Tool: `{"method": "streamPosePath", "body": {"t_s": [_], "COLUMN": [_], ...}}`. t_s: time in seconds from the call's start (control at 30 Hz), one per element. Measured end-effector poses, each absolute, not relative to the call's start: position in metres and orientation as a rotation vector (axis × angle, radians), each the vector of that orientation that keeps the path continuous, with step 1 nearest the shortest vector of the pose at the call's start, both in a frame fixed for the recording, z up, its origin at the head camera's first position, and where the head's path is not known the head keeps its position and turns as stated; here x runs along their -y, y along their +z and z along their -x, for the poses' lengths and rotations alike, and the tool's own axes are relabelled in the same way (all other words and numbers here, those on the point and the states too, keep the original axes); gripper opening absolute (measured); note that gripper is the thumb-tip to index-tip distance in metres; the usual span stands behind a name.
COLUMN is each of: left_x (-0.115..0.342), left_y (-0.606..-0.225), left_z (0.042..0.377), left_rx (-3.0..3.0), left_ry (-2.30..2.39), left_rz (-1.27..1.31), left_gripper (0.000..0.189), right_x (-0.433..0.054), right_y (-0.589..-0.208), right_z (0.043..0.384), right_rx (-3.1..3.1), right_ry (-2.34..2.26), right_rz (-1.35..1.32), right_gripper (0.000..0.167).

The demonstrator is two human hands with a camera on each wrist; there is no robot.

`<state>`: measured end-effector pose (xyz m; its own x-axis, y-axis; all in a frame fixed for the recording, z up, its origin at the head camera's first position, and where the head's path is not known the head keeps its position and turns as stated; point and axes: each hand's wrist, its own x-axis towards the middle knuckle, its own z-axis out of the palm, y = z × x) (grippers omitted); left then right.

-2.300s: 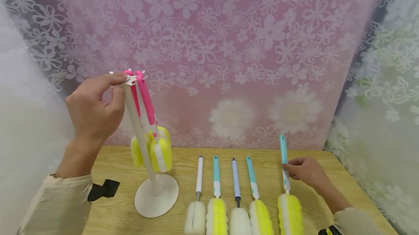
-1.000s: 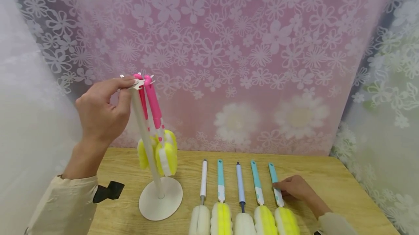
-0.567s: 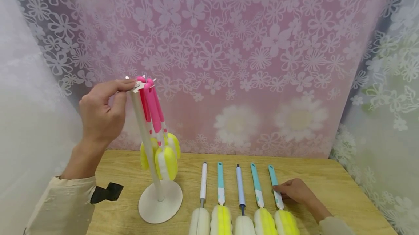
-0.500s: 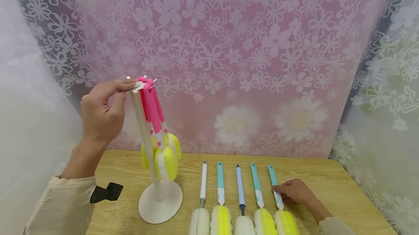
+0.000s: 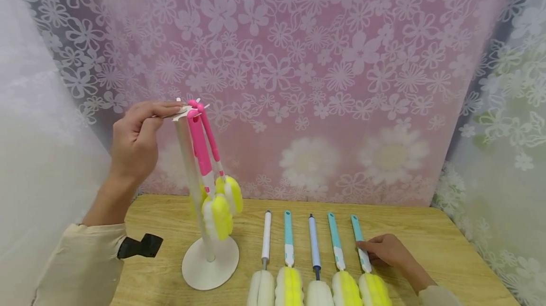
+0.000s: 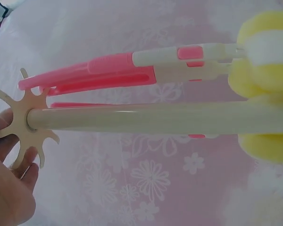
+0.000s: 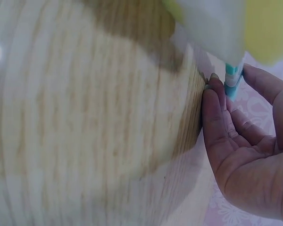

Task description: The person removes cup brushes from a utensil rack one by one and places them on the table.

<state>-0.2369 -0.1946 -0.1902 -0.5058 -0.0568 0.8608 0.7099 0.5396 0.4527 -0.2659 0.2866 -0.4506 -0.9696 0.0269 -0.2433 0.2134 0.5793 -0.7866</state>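
A white stand (image 5: 187, 164) has a star-shaped top with several prongs, and pink-handled sponge bottle brushes (image 5: 200, 147) hang from it. My left hand (image 5: 138, 140) grips the star top; in the left wrist view the fingers (image 6: 26, 162) are at its prongs. The hanging brushes' yellow and white sponges (image 5: 219, 216) are bunched to the right of the pole. At the right end of the row on the table, a teal-handled sponge bottle brush (image 5: 356, 228) is pinched by my right hand (image 5: 388, 249). The right wrist view shows its handle (image 7: 232, 77) between thumb and fingers.
Left of the pinched brush lie a white-handled brush (image 5: 266, 235), two teal-handled brushes (image 5: 288, 230) and a lilac-handled brush (image 5: 313, 239), sponges toward me. The stand's round base (image 5: 192, 273) rests on the wooden table (image 5: 426, 235). A floral curtain (image 5: 307, 83) hangs behind.
My right hand has brought the teal-handled brush left and down beside the others, then stayed there. My left hand has turned the stand's top, swinging the hanging brushes round to the right.
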Motion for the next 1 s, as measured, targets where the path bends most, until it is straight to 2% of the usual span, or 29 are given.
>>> {"method": "streamPosePath", "body": {"t_s": [0.4, 0.73, 0.83, 1.0], "left_x": [0.182, 0.18, 0.18, 0.181], "left_y": [-0.199, -0.206, -0.204, -0.2], "left_z": [0.236, 0.237, 0.234, 0.228], "left_rx": [1.774, 1.682, 1.681, 1.705], "left_ry": [-0.7, -0.583, -0.52, -0.494], "left_rz": [0.454, 0.447, 0.479, 0.51], "left_gripper": [0.033, 0.029, 0.029, 0.038], "right_x": [-0.287, -0.289, -0.291, -0.288], "right_y": [-0.454, -0.452, -0.447, -0.431], "right_z": [0.265, 0.259, 0.257, 0.257], "right_rx": [-2.611, -2.639, -2.712, -2.816], "right_ry": [-1.38, -1.377, -1.309, -1.231], "right_rz": [-0.247, -0.21, -0.155, -0.102], "right_gripper": [0.044, 0.047, 0.044, 0.035]}}
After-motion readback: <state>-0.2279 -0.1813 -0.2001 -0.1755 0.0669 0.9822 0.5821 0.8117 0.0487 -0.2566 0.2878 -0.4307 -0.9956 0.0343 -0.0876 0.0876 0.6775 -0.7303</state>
